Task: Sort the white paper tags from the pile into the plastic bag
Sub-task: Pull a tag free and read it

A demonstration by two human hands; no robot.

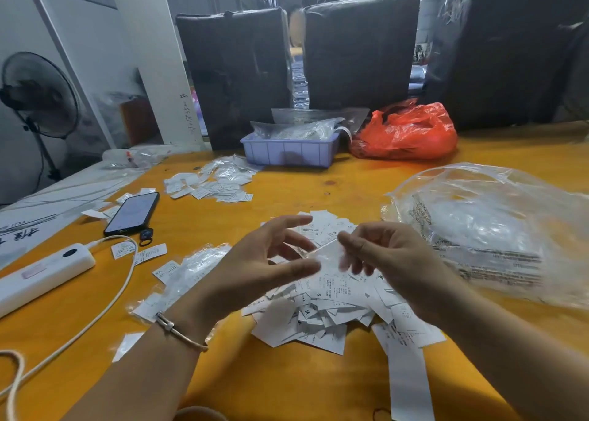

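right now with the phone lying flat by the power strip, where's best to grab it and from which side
Probably by its two long edges near the middle, coming down from above. The phone lies flat, screen up, on the table, so only its thin sides give purchase. Its near end has a small black ring beside it and the white cable close by, so avoid sliding in from that end.

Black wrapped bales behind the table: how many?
3. One at the back left, one in the centre, one at the right, cut off by the frame edge. More may be hidden behind them.
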